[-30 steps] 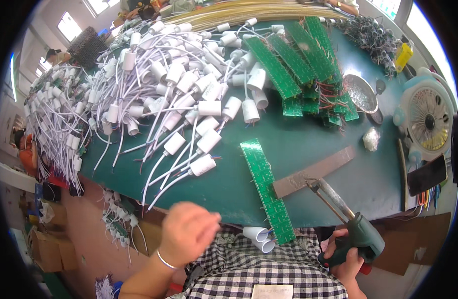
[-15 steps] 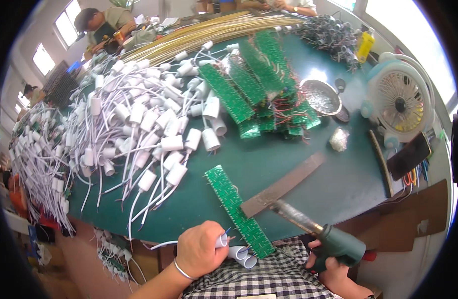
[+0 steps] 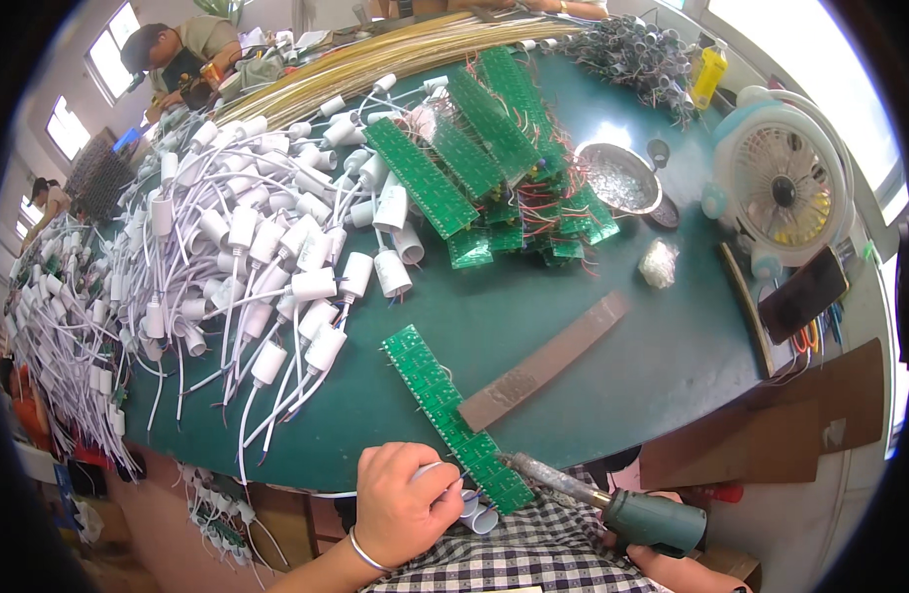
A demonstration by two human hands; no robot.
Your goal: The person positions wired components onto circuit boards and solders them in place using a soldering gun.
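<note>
My left hand (image 3: 400, 506) is closed around a white plastic cap with a cable, mostly hidden by the fingers; thin wires poke out by the thumb. Two more white caps (image 3: 482, 520) lie beside that hand, over the checked cloth on my lap. A long green circuit board (image 3: 436, 400) slants across the table's near edge, partly under a flat brown bar (image 3: 543, 362). In my right hand (image 3: 664, 565) is a green-bodied soldering gun (image 3: 662, 522), fingers wrapped round its grip and partly hidden. Its metal tip is at the board's right edge, near my left hand; contact cannot be made out.
White caps with cables (image 3: 266, 247) form a big pile at left. Green boards with red wires (image 3: 425, 183) are stacked mid-table. A metal bowl (image 3: 617, 206), white lump (image 3: 658, 264), fan (image 3: 785, 188), phone (image 3: 803, 295) and yellow bottle (image 3: 707, 74) stand at right. A person (image 3: 182, 59) sits far left.
The soldering gun has swung down and left from the brown bar to the board's near end. My left hand has turned slightly, covering more of its cap. The whole view has shifted a little.
</note>
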